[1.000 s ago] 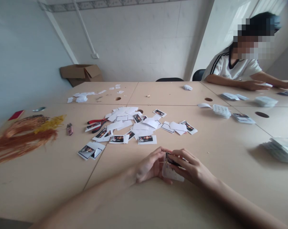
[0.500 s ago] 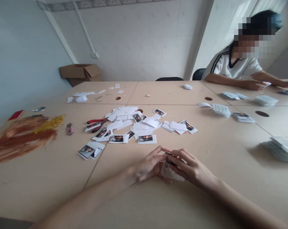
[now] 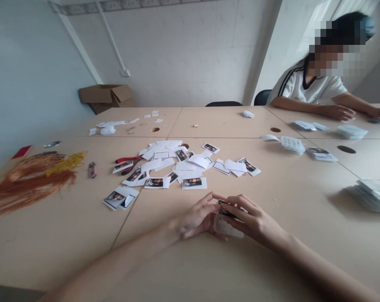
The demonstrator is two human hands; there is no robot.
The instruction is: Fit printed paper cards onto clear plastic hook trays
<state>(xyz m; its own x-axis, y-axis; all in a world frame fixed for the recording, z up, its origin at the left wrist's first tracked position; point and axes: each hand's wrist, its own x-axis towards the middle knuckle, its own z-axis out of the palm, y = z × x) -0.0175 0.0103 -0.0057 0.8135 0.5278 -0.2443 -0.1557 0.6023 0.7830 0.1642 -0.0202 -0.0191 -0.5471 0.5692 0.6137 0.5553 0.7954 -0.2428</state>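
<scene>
My left hand [image 3: 200, 219] and my right hand [image 3: 252, 218] meet above the near middle of the table. Between them is a small dark printed card [image 3: 224, 210], mostly covered by my right fingers. Below its edge shows a translucent plastic piece [image 3: 229, 229], perhaps a sleeve; whether the card is inside it I cannot tell. My left fingers and thumb close on the left edge, and my right fingers lie closed over the top and right side. Just beyond, printed cards [image 3: 192, 183] and white paper slips [image 3: 188, 165] are spread in a loose pile.
Red-handled pliers [image 3: 131, 165] lie partly under cards; pink-handled cutters [image 3: 92, 170] and orange cords [image 3: 35, 176] are at left. Stacks of sleeved cards [image 3: 370, 195] sit at right. Across the table sits a person [image 3: 315, 90], with hands near more stacks [image 3: 352, 131].
My hands stay almost where they were, still around the card and plastic piece. The white piece in the other person's hand is no longer visible there.
</scene>
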